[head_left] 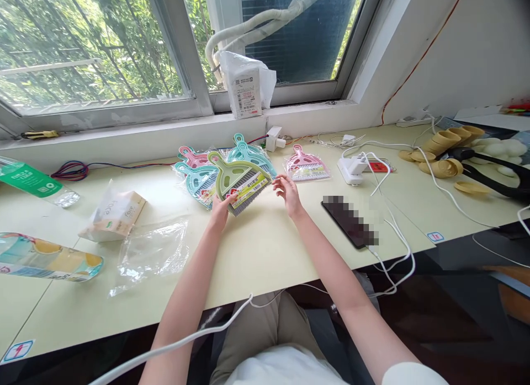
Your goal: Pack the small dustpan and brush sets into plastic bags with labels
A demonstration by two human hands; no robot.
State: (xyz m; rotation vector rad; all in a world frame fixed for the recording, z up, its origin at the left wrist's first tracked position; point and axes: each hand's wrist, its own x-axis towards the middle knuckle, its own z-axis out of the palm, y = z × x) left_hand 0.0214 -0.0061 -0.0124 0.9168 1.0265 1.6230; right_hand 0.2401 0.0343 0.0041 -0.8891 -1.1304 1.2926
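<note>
My left hand (222, 208) grips the lower left edge of a green brush and dustpan set (238, 178), which is tilted above the table and has a yellow label across its grey bristles. Just off the right edge of the set, my right hand (287, 193) is raised with its fingers apart and curved, holding nothing. Behind the green set lie wrapped blue sets (197, 181) and a pink set (192, 156). Another pink set (306, 165) lies separately to the right.
A clear plastic bag (155, 252) and a tissue pack (116, 211) lie left on the table (265, 258). At right are a phone (345, 222), white cables, a charger (353, 169) and tape rolls (443, 145). A white cable crosses in front of my left forearm.
</note>
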